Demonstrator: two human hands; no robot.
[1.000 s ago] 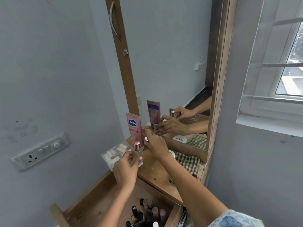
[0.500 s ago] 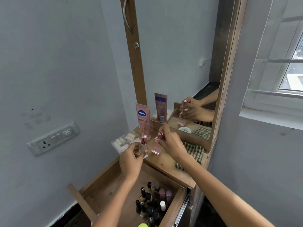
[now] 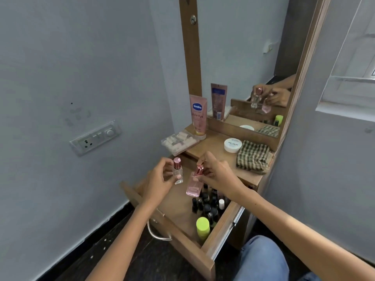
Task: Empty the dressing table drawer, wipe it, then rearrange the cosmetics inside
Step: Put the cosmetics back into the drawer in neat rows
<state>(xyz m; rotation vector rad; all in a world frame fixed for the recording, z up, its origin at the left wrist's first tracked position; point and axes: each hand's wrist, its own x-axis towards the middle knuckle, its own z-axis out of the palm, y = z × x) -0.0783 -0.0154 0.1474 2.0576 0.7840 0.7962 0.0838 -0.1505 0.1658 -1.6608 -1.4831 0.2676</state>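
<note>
Pink-capped glass fills both hands at the centre of the frame: the left hand (image 3: pixel 160 179) grips a small clear bottle (image 3: pixel 178 171) upright by its body, while the right hand (image 3: pixel 218 175) pinches the cap of a pink perfume bottle (image 3: pixel 194 184), which hangs tilted. Both hover over the open drawer (image 3: pixel 178 203), probably bound for its bare left side beside the nail polishes (image 3: pixel 209 203) crowded right.

A switch panel (image 3: pixel 95 137) is set in the grey wall (image 3: pixel 60 57), above the dark floor (image 3: pixel 113 250)
</note>
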